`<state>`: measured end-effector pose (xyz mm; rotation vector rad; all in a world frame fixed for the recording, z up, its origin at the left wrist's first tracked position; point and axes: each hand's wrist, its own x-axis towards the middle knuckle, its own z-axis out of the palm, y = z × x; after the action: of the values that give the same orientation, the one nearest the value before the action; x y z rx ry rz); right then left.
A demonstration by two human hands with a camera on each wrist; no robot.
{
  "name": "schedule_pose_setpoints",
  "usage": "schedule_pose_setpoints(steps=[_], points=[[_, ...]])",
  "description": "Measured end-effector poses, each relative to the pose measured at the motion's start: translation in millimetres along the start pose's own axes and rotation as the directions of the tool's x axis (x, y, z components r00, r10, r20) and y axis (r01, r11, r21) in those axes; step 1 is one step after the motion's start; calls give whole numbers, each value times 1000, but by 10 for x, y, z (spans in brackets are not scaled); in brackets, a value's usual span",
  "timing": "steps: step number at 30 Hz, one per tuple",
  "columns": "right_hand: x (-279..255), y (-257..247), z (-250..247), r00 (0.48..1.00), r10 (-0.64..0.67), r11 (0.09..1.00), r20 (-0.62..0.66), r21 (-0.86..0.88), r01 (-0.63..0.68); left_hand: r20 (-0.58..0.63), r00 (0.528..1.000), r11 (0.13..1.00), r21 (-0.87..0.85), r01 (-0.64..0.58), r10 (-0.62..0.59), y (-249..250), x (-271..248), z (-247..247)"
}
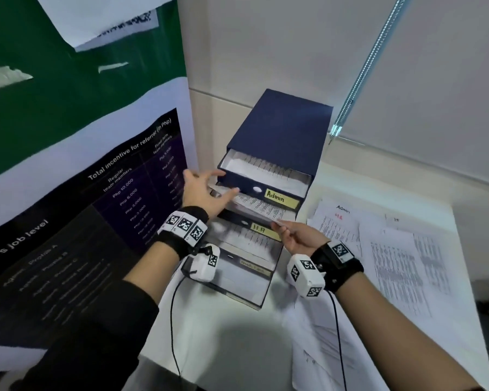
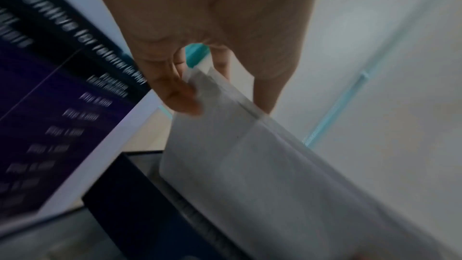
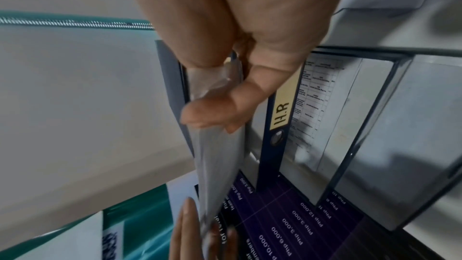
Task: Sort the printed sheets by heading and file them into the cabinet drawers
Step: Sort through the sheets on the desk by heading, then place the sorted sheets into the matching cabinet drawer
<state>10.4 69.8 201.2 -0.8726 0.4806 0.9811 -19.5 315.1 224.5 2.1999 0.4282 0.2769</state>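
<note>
1. Filing is the step in hand: both hands carry a printed sheet point(image 1: 254, 207) flat over the pulled-out drawers of the blue cabinet point(image 1: 280, 128), just under the front of the drawer marked Admin point(image 1: 266, 176).

2. Left hand point(image 1: 206, 193): its fingers meet the sheet's far left corner, thumb spread above beside the Admin drawer's side. The left wrist view shows fingertips point(image 2: 180, 98) on the paper's edge with the thumb behind it, so I judge a light pinch, though the picture is blurred.

3. Right hand point(image 1: 297, 238): thumb and forefinger are clamped on the sheet's near right corner, just in front of the yellow HR label point(image 1: 261, 230). The right wrist view confirms the thumb point(image 3: 210, 114) pressed down on the paper.

4. Drawers: Admin is pulled out and already holds printed paper. The HR drawer point(image 1: 249, 244) below it is out further, also with a printed page inside. A third drawer point(image 1: 237, 277) sits lowest; its label is too blurred to read.

5. Heading: the held sheet's heading cannot be read, so which drawer it belongs in cannot be told. By its height it seems bound for HR.

6. Next move, as I judge it: lower the sheet level into the drawer, square its edges to the walls, then let go with both hands.

7. Remaining work: more sheets point(image 1: 401, 263) lie spread on the white table point(image 1: 237, 348) to the right, one headed Admin point(image 1: 336, 221).
</note>
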Motion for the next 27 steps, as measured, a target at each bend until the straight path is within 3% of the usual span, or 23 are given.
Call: schedule_pose_setpoints(steps=[3, 8, 13, 18, 21, 23, 25, 27], points=[[168, -31, 5, 993, -19, 996, -118, 81, 29, 118, 969, 932, 268, -244, 219, -26, 90, 90], [258, -78, 78, 989, -97, 959, -115, 254, 123, 442, 838, 881, 184, -435, 322, -88, 264, 437], [-1, -9, -90, 996, -91, 946, -17, 310, 92, 583, 782, 882, 222, -416, 222, -153, 350, 766], [-319, 161, -556, 987, -102, 966, -121, 227, 127, 708, 706, 836, 399, -376, -20, -223, 426, 964], [-389, 252, -954, 954, -131, 967, -268, 179, 183, 686, 726, 751, 499, -432, -39, -141, 457, 980], [-395, 333, -1275, 909, -159, 977, -384, 69, 200, 649, 758, 618, 626, -476, -74, -64, 456, 1003], [-387, 416, -1652, 841, -210, 974, -499, -187, 132, 574, 815, 502, 730, -464, -81, 122, 355, 1018], [-409, 458, -2060, 777, -274, 883, -567, -469, -32, 526, 849, 526, 734, -430, -39, 411, 183, 1064]])
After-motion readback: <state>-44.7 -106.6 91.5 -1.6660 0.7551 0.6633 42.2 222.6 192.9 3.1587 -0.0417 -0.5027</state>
